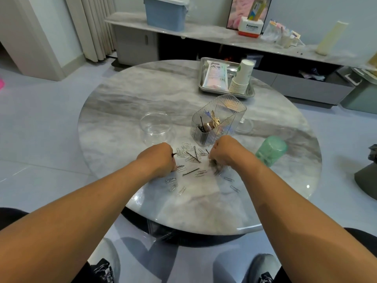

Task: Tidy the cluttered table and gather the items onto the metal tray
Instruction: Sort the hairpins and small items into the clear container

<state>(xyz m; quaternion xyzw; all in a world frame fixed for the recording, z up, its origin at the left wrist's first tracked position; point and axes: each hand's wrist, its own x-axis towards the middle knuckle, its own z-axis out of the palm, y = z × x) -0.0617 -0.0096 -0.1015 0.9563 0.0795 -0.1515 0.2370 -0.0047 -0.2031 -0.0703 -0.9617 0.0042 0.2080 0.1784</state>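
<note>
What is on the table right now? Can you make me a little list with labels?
tray: metal tray at the far side, holding a stack of paper cups and a white packet
loose bits: paper clips and hairpins scattered on the table
containers: ribbed clear holder, empty clear jar, green jar lying on its side
left hand: pinches a dark hairpin
right hand: fingers curled over the clips
</note>
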